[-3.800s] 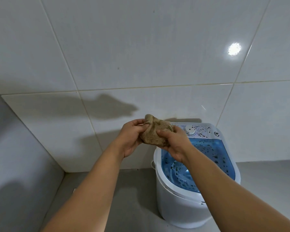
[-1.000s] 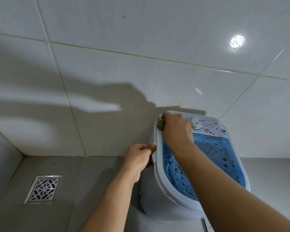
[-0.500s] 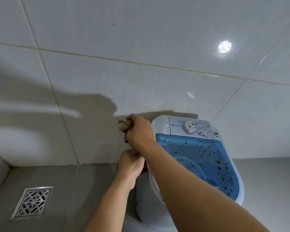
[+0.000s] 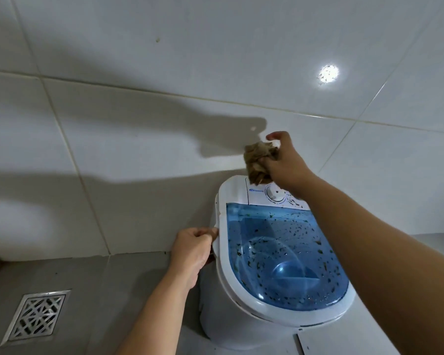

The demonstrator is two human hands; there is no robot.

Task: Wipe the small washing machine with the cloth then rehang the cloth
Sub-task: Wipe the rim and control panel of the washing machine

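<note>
Right hand (image 4: pixel 285 162) raised, clutching cloth (image 4: pixel 258 161) above washing machine (image 4: pixel 241 298) panel

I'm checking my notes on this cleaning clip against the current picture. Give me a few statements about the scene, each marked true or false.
1. The right hand holds the cloth. True.
2. The left hand presses the dial. False: it grips the washing machine's left edge.
3. The blue lid is speckled with dark flecks. True.
4. The cloth lies flat on the lid. False: it is bunched up, above the control panel.
5. A floor drain sits left of the machine. True.
</note>
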